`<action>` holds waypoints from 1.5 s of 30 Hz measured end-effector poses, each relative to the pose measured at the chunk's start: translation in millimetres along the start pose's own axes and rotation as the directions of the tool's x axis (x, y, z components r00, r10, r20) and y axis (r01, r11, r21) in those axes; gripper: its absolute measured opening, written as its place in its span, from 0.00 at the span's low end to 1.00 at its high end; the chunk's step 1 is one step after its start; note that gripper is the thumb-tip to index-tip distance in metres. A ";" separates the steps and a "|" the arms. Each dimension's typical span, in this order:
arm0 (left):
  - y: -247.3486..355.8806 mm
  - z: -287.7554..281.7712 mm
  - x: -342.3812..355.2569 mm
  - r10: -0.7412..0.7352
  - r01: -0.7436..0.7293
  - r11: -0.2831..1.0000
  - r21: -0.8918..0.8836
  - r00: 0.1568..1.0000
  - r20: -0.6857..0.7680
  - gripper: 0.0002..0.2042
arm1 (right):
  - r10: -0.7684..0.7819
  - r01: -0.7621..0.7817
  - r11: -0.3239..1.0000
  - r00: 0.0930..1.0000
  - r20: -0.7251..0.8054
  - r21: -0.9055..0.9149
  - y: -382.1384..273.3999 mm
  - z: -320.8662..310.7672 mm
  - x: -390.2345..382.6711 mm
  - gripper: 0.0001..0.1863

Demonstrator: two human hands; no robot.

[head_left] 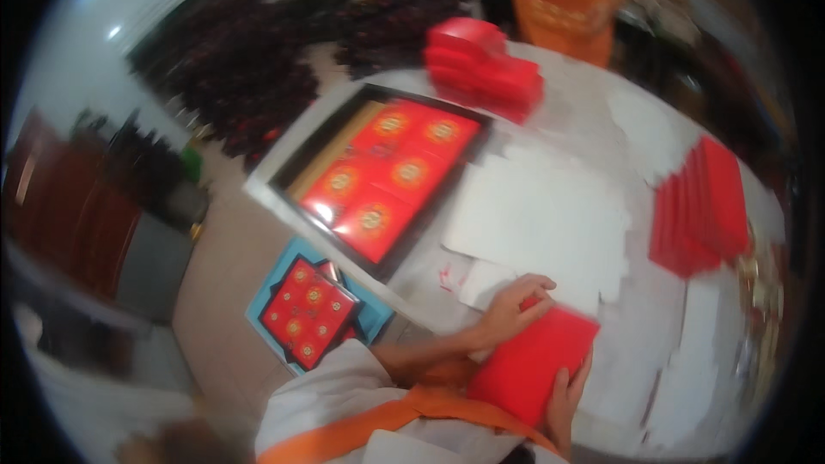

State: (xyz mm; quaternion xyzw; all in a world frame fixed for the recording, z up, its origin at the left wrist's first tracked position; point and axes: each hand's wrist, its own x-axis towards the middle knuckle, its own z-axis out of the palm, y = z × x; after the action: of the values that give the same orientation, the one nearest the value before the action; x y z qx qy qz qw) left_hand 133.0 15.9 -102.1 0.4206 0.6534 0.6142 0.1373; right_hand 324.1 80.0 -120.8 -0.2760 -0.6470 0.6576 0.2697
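A plain flat red box (534, 363) is held close to my body at the table's near edge, tilted. My right hand (569, 391) wraps round its right edge, fingers closed on it. At its upper left corner my left hand (519, 309) has its fingers bent and pinched on the red edge. The picture is blurred, so I cannot tell whether the box is folded fully shut. Left of my hands, a large black-rimmed tray (412, 222) holds several red squares (406, 174) with round gold emblems, and a tan strip shows along one side.
Stacked red boxes (481, 69) stand at the table's far side, and a row of them (700, 206) at the right. White sheets (541, 210) cover the table's middle. Below left, a blue crate (265, 301) holds smaller red trays (308, 314). A person in an orange apron (563, 0) stands across the table.
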 end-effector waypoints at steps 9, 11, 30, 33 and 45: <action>44.1 5.5 55.8 -0.272 0.183 0.962 0.203 0.695 0.666 0.25 | -0.053 0.149 0.963 0.922 0.383 -0.226 -54.7 -53.6 57.3 0.23; 29.8 9.5 63.7 -0.250 0.194 0.968 0.159 0.721 0.647 0.26 | -0.016 0.077 0.982 0.943 0.333 -0.172 -47.1 -79.5 62.0 0.21; -39.7 -24.2 95.7 -0.076 -0.034 0.912 0.408 0.965 0.249 0.26 | -0.444 -0.675 0.095 0.629 -0.638 -0.732 56.4 -533.2 175.8 0.22; -27.9 -8.7 102.4 -0.264 0.205 0.933 0.294 0.949 0.174 0.26 | -0.459 -0.618 0.283 0.584 -0.669 -0.734 45.0 -539.7 148.3 0.17; -41.9 3.7 88.6 -0.473 0.466 0.880 -0.088 0.876 -0.091 0.23 | 0.134 0.147 0.889 0.823 -0.552 0.435 -70.3 -285.0 70.5 0.18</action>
State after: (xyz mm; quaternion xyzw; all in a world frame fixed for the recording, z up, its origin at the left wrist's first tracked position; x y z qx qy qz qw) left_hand 65.7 86.6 -111.5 0.2106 0.7226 0.6053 0.2590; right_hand 477.4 331.5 -54.5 -0.3852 -0.3640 0.6781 0.5093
